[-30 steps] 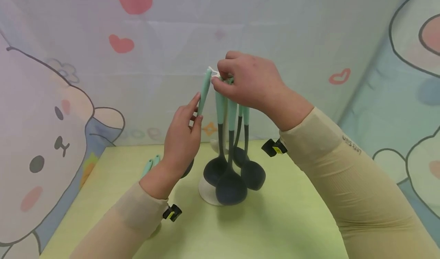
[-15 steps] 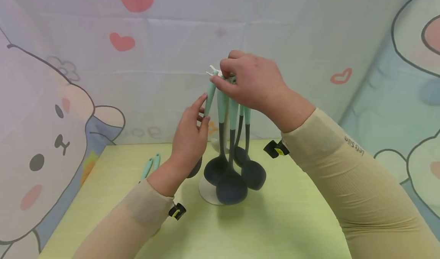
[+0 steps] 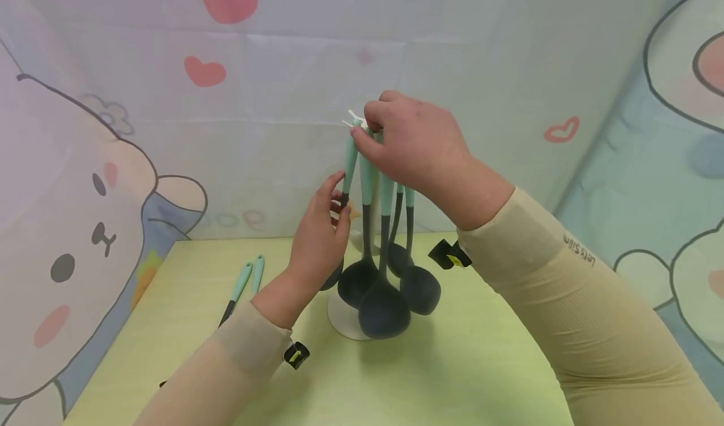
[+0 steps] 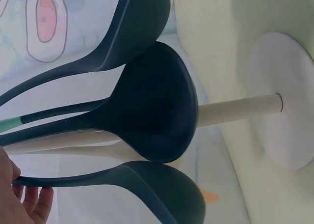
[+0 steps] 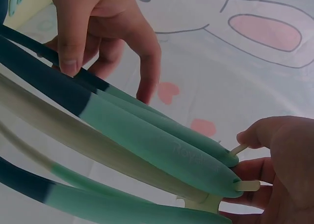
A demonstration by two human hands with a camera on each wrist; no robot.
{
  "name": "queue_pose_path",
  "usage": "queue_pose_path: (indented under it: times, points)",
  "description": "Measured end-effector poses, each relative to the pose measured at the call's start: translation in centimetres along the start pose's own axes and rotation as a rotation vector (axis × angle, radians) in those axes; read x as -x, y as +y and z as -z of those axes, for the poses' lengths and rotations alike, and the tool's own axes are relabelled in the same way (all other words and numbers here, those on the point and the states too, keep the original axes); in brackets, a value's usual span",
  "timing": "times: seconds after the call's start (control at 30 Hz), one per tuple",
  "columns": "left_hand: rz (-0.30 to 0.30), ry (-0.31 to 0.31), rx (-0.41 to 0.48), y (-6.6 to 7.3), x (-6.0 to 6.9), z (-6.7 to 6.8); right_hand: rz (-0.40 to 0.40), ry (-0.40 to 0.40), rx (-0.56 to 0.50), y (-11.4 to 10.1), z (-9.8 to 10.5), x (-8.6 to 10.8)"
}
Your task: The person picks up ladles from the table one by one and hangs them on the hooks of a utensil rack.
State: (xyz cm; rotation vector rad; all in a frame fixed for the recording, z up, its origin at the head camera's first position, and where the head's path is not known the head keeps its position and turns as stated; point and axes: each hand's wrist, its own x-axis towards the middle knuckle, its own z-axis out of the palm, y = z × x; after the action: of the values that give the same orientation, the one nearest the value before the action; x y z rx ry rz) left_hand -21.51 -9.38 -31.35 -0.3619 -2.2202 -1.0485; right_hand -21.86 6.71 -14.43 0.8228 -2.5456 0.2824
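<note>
My left hand (image 3: 319, 237) pinches a green-handled cooking spoon (image 3: 351, 162) where its handle meets the dark shaft. That spoon's rounded dark head (image 4: 171, 194) shows in the left wrist view, partly cut off. The handle top is at a white hook of the utensil stand (image 3: 349, 319). Above, my right hand (image 3: 418, 131) grips the stand's top, its thumb by a peg (image 5: 248, 185) in the right wrist view. Several dark ladles (image 3: 384, 313) with green handles hang around the post (image 4: 240, 111), close beside the held spoon.
Two more green-handled utensils (image 3: 242, 281) lie on the yellow-green table (image 3: 452, 363) to the left, partly behind the left sleeve. A printed cloth (image 3: 294, 68) with hearts and cartoon animals hangs behind the table.
My left hand has moved right with the spoon, bringing its handle top to the stand's hook, then slid lower, down to the dark shaft. My right hand stays at the stand's top.
</note>
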Motion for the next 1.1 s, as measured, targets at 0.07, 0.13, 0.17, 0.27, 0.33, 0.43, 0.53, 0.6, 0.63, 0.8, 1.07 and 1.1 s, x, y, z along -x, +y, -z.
queue_pose_path:
  times: [0.07,0.13,0.17,0.27,0.33,0.43,0.53,0.6,0.63,0.8,1.07,1.1]
  points:
    - [0.001,0.0,0.007,-0.2,0.1,-0.2,0.002,0.007,0.005,0.1,0.0,0.1]
    - [0.012,-0.008,0.014,-0.5,0.2,-0.5,0.004,0.017,0.008,0.2,0.0,0.2]
    - [0.019,-0.014,0.019,-0.6,0.3,-0.6,0.006,0.023,0.009,0.3,0.0,0.2]
    - [0.04,-0.036,0.032,-0.8,0.5,-0.9,0.01,0.033,0.015,0.5,-0.1,0.3]
    - [0.055,-0.052,0.029,-1.0,0.7,-1.1,0.015,0.038,0.019,0.5,-0.1,0.3]
    - [0.071,-0.07,0.011,-1.2,0.9,-1.2,0.018,0.039,0.022,0.5,-0.1,0.2]
    - [0.085,-0.083,-0.001,-1.3,1.0,-1.3,0.016,0.038,0.028,0.5,-0.1,0.2]
    - [0.091,-0.09,-0.003,-1.4,1.1,-1.2,0.015,0.039,0.031,0.4,0.0,0.2]
    - [0.094,-0.092,-0.002,-1.4,1.1,-1.2,0.014,0.04,0.034,0.4,0.0,0.2]
    - [0.094,-0.096,0.0,-1.4,1.2,-0.8,0.018,0.047,0.036,0.4,0.0,0.1]
    - [0.093,-0.095,0.013,-1.9,1.3,-0.1,0.024,0.054,0.034,0.5,-0.2,0.1]
    - [0.098,-0.098,0.01,-2.1,1.4,0.0,0.025,0.056,0.034,0.5,-0.3,0.2]
